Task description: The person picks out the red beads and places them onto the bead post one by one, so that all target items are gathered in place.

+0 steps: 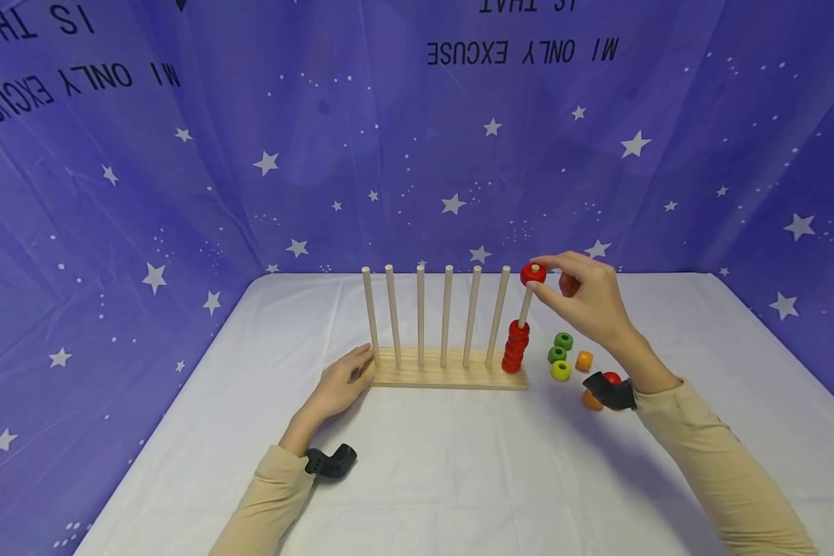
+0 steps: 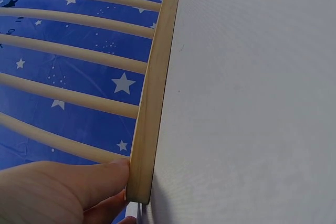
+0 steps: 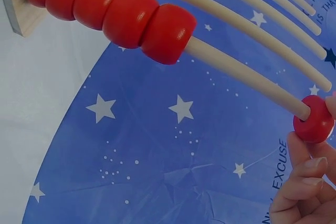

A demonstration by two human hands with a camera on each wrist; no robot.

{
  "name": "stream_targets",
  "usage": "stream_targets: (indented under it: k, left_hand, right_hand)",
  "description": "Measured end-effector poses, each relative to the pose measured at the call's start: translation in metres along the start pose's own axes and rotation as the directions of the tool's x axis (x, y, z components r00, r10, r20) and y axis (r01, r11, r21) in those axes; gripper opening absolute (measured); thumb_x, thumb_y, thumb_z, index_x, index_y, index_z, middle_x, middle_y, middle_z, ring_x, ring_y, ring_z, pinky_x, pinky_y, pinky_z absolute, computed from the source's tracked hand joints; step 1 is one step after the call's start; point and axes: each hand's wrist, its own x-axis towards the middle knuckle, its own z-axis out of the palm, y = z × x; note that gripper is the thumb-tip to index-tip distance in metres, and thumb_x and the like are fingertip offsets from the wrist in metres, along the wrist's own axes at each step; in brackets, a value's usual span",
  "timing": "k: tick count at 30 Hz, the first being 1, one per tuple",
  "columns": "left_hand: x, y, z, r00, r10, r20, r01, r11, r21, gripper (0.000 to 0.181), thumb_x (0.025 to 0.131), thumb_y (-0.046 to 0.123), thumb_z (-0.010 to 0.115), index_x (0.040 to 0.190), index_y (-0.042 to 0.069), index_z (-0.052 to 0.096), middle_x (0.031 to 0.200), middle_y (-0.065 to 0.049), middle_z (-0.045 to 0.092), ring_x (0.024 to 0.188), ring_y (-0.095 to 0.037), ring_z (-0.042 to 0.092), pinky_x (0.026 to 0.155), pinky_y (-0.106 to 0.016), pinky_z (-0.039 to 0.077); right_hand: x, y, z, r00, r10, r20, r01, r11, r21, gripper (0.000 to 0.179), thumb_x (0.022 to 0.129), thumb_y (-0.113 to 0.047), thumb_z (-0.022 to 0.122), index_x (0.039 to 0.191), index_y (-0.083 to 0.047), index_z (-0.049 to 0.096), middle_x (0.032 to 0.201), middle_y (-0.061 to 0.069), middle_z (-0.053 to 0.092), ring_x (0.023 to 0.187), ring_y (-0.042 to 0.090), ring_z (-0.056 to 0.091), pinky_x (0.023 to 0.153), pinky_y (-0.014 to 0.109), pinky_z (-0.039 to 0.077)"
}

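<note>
A wooden peg rack (image 1: 445, 377) stands on the white table with a row of several upright pegs. At its left end my left hand (image 1: 340, 382) grips the base, thumb against the edge in the left wrist view. My right hand (image 1: 587, 297) pinches a red bead (image 1: 527, 276) between thumb and fingers at the top of the rightmost peg. The peg's tip shows through the bead's hole. Lower on that same peg sits a stack of several red beads (image 3: 126, 18), resting down on the base. Bare wood shows between the stack and the held bead.
Right of the rack lie loose beads: two green ones (image 1: 564, 340), a yellow one (image 1: 561, 371), orange ones (image 1: 584, 361) and a red one (image 1: 611, 378) partly hidden by the black wrist camera (image 1: 615, 392). Behind the table hangs a blue star-printed cloth (image 1: 417, 154).
</note>
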Motion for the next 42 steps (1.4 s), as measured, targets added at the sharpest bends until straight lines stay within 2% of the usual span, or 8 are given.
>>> stream_targets:
  k: [14,30,39,42]
  left_hand:
    - [-0.002,0.002,-0.001,1.0,-0.005,-0.005,0.005,1.0,-0.019,0.047,0.09,0.01,0.057,0.134,-0.005,0.047,0.145,-0.022,0.041,0.136,-0.041,0.036,0.111,-0.052,0.034]
    - [-0.001,0.001,-0.001,1.0,-0.011,0.001,0.011,1.0,-0.002,0.048,0.091,0.011,0.056,0.135,-0.005,0.046,0.145,-0.023,0.041,0.136,-0.041,0.036,0.111,-0.054,0.032]
    - [-0.002,0.003,-0.002,1.0,-0.006,-0.006,0.006,1.0,-0.008,0.047,0.091,0.01,0.056,0.135,-0.005,0.046,0.145,-0.022,0.041,0.136,-0.041,0.035,0.112,-0.055,0.031]
    - [-0.002,0.003,-0.002,1.0,-0.005,-0.003,0.005,1.0,-0.002,0.047,0.091,0.01,0.055,0.135,-0.005,0.046,0.145,-0.022,0.04,0.137,-0.041,0.035,0.112,-0.055,0.031]
  right_hand:
    - [-0.005,0.003,0.003,1.0,0.018,0.013,-0.018,1.0,0.011,0.027,0.077,-0.009,0.075,0.103,-0.007,0.07,0.074,0.004,0.057,0.055,0.008,0.035,0.048,0.015,0.028]
    - [-0.011,0.007,0.007,0.999,0.036,0.03,-0.037,0.999,0.035,0.023,0.076,-0.008,0.075,0.098,-0.007,0.07,0.076,0.005,0.058,0.054,0.007,0.033,0.047,0.017,0.027]
    - [-0.015,0.008,0.01,0.998,0.038,0.051,-0.04,0.999,0.034,0.017,0.077,-0.01,0.075,0.093,-0.011,0.069,0.064,0.002,0.044,0.053,0.007,0.031,0.046,0.02,0.025]
    - [-0.015,0.01,0.011,0.998,0.029,0.048,-0.03,0.999,0.03,0.018,0.076,-0.01,0.076,0.093,-0.01,0.069,0.062,0.003,0.044,0.053,0.006,0.031,0.047,0.021,0.025]
